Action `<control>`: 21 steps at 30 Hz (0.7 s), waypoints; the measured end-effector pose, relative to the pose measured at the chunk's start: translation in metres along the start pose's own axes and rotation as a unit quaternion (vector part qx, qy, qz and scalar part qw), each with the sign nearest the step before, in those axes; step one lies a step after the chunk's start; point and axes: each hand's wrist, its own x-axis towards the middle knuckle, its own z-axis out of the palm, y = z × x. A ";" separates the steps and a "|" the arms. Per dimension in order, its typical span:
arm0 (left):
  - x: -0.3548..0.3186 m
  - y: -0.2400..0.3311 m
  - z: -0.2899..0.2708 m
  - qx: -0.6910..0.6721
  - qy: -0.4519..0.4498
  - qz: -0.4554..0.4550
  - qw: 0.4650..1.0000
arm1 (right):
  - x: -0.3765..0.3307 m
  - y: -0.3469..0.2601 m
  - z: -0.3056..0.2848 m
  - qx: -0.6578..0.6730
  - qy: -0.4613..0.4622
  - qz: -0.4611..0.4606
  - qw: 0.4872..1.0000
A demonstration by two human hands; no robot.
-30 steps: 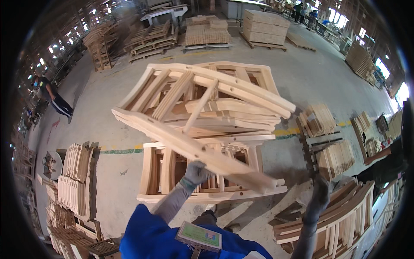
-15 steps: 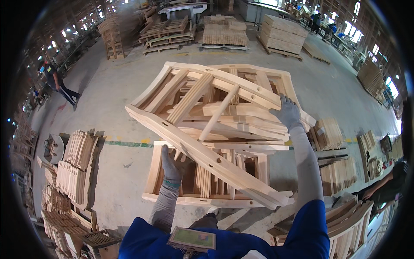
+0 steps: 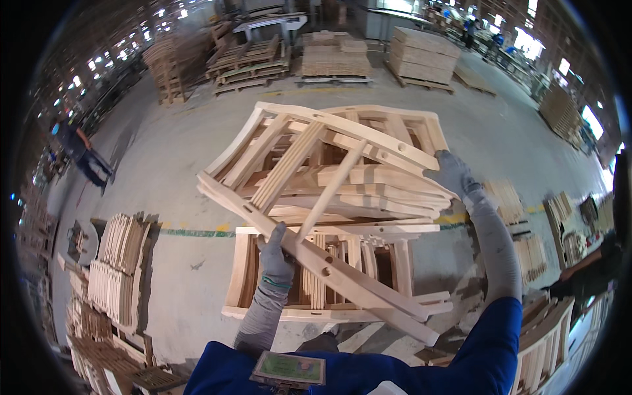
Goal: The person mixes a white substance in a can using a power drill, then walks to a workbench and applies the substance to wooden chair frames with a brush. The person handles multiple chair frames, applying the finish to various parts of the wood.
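Note:
A pale wooden chair-back frame (image 3: pixel 342 266), with two long curved posts, flat slats and a round rung, lies slanted over a stack of similar frames. My left hand (image 3: pixel 276 253), in a grey glove, is closed around its near post, beside the foot of the rung. My right hand (image 3: pixel 453 174), also gloved, grips the end of its far post. Beneath and beyond lies the far stack of frames (image 3: pixel 421 122). Closer to me, a second stack (image 3: pixel 263 312) shows under the slanted frame. My right fingertips are partly hidden.
Piles of wooden parts (image 3: pixel 112 283) stand at the left, with more slats (image 3: pixel 503 201) at the right. Loaded pallets (image 3: pixel 336 56) line the far floor. One person (image 3: pixel 82 155) is at the far left; another person's arm (image 3: pixel 586 263) shows at the right.
My left hand has moved from beside the near stack onto the near post and closed on it. The frame's near end has swung toward me; my right hand has shifted slightly right and nearer.

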 end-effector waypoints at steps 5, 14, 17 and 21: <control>-0.007 0.003 -0.035 -0.050 -0.121 -0.016 0.991 | -0.056 -0.024 -0.068 -0.027 -0.068 -0.018 0.997; -0.057 -0.004 -0.009 -0.046 -0.115 0.093 0.988 | -0.165 -0.031 -0.171 -0.183 0.054 -0.053 0.980; -0.073 -0.011 0.033 -0.078 -0.100 0.085 0.988 | -0.205 -0.032 -0.209 -0.274 0.133 -0.046 0.951; -0.088 -0.007 0.072 -0.228 -0.242 -0.058 0.941 | -0.294 -0.082 -0.269 -0.299 0.205 0.022 0.932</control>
